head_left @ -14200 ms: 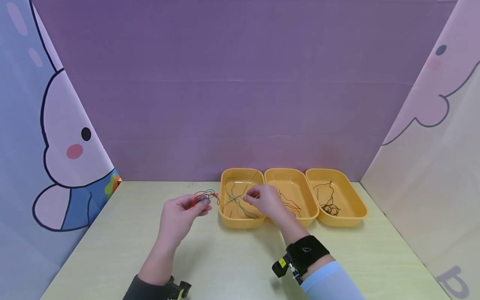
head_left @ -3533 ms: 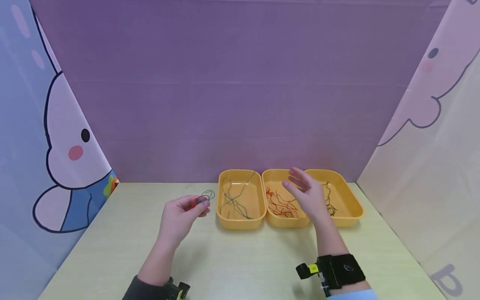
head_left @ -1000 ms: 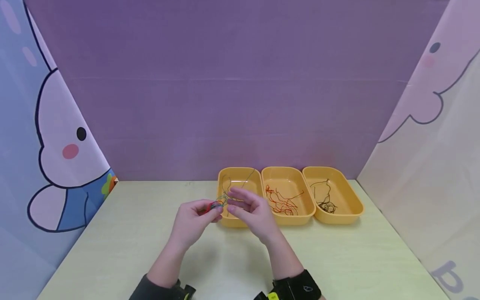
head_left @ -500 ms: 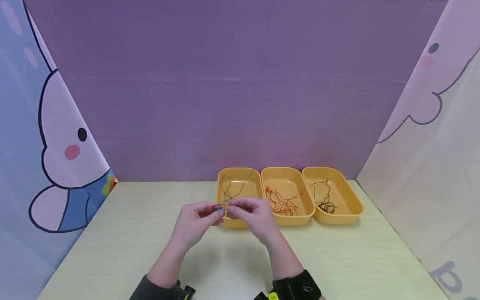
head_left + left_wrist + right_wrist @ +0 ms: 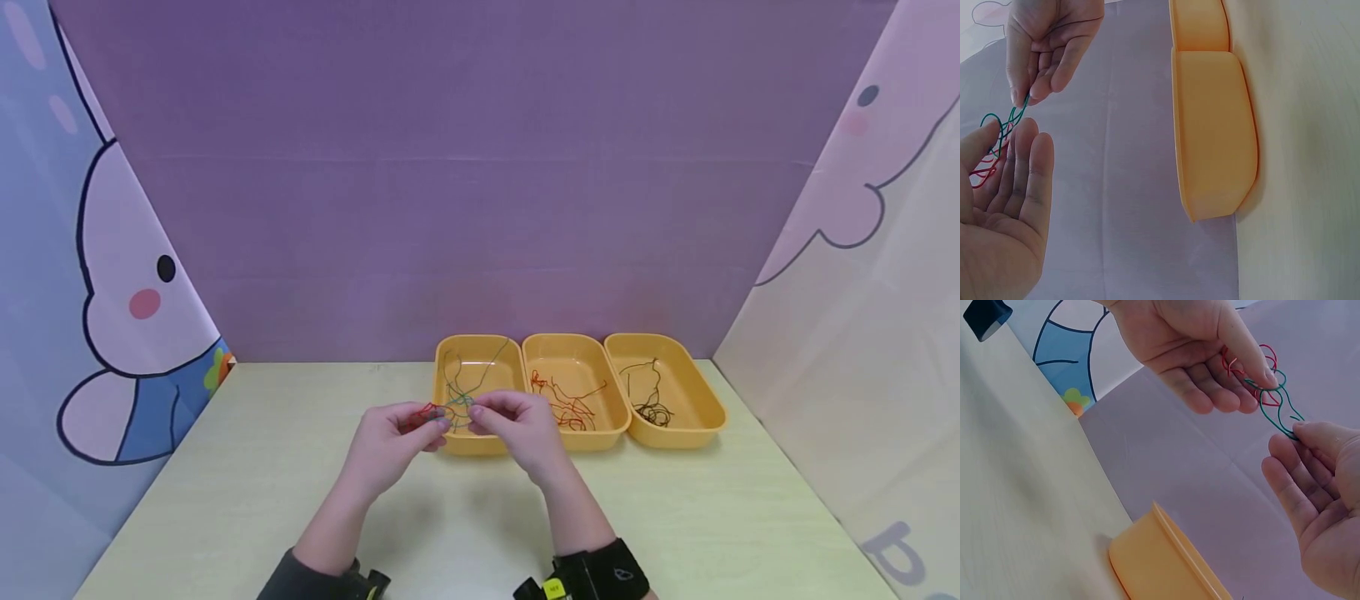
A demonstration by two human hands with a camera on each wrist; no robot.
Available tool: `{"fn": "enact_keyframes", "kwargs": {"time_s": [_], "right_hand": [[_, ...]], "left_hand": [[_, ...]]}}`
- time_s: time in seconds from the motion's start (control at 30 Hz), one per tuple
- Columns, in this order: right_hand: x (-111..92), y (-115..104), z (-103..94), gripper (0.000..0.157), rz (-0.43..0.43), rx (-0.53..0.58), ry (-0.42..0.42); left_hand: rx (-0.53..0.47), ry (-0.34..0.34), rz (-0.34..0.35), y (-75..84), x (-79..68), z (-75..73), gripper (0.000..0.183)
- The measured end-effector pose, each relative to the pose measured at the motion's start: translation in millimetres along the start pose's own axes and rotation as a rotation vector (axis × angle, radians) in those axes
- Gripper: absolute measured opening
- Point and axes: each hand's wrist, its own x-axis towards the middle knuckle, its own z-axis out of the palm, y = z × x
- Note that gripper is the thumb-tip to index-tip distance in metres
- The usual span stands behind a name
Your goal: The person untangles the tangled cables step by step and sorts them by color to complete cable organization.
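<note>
My left hand (image 5: 382, 446) pinches a small tangle of thin red wire (image 5: 1270, 359) and green wire (image 5: 1279, 412) between thumb and fingers. My right hand (image 5: 525, 433) pinches an end of the green wire, drawn out between the two hands. Both hands are above the table, at the front of the left yellow tray (image 5: 480, 447). Green wires (image 5: 459, 390) lie in that tray, partly hidden by the hands. Red wires (image 5: 573, 408) lie in the middle tray (image 5: 588, 442), and dark wires (image 5: 654, 412) are heaped in the right tray (image 5: 686, 437).
The three trays stand side by side along the back of the pale table (image 5: 712, 517). Behind them rises a purple backdrop (image 5: 480, 183). Printed cartoon panels (image 5: 150, 233) flank the table on both sides.
The right hand came from above the middle tray to the left hand, took the green wire and has now moved slightly right with it. Earlier, more red wires came to lie in the middle tray.
</note>
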Motion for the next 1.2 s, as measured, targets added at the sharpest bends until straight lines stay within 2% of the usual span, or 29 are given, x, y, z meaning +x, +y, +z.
{"fn": "enact_keyframes", "kwargs": {"time_s": [0.13,0.27,0.47,0.6,0.67,0.8,0.93,1.2], "right_hand": [[-2,-8,-1.3,0.014,0.018,-0.028,0.03],[1,2,-7.9,0.013,0.031,-0.024,0.062],[7,17,-21.7,0.016,0.06,-0.009,0.113],[6,17,-30.1,0.013,0.08,-0.003,0.151],[4,10,-32.3,0.012,0.081,-0.01,0.162],[2,4,-38.8,0.015,0.066,-0.013,0.197],[5,16,-48.9,0.018,0.041,-0.01,0.236],[4,21,-51.3,0.021,-0.006,-0.036,0.231]], "left_hand": [[-0.004,-0.006,-0.012,-0.3,0.5,-0.5,0.014],[-0.005,-0.004,-0.008,-2.4,0.9,-1.4,0.013],[-0.026,0.027,-0.015,-23.8,7.6,-5.0,0.016],[-0.038,0.053,-0.021,-33.1,10.6,-8.5,0.019],[-0.037,0.065,-0.015,-34.4,11.0,-10.3,0.019],[-0.021,0.093,-0.024,-34.8,11.4,-15.2,0.017],[-0.001,0.117,-0.049,-32.7,12.2,-18.0,0.013],[-0.026,0.119,-0.055,-34.7,13.2,-18.5,0.014]]}}
